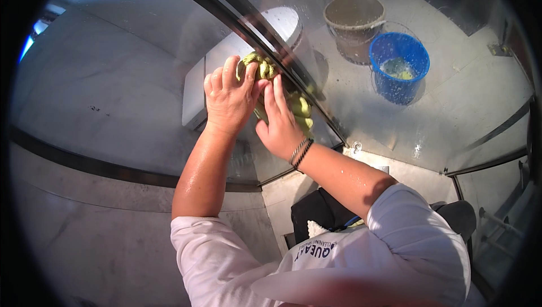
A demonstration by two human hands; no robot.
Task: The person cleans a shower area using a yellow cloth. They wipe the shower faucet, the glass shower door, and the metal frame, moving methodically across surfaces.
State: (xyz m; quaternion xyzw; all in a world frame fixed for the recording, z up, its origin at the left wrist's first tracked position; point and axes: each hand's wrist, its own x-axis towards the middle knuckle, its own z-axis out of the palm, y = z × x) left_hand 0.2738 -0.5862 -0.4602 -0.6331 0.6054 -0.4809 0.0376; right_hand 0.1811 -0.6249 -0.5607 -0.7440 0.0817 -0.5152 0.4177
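A yellow-green cloth (259, 69) is bunched against the dark metal frame (313, 106) of a glass panel. My left hand (230, 95) has its thumb and fingertips on the upper part of this cloth, closed round its edge. Lower down the frame, my right hand (280, 127) presses the cloth with fingers stretched along it and held together; a dark braided bracelet circles that wrist. More yellow-green folds show just right of the right hand; whether these are cloth or its reflection in the glass I cannot tell. Both forearms look wet.
Behind the wet glass on the right stand a blue bucket (400, 84) with sudsy contents and a greyish-brown bucket (354, 25). A white block-like fixture (197, 90) lies behind my hands. Below my right arm is a black item (322, 211) on the floor. A dark rail (113, 166) curves along the left.
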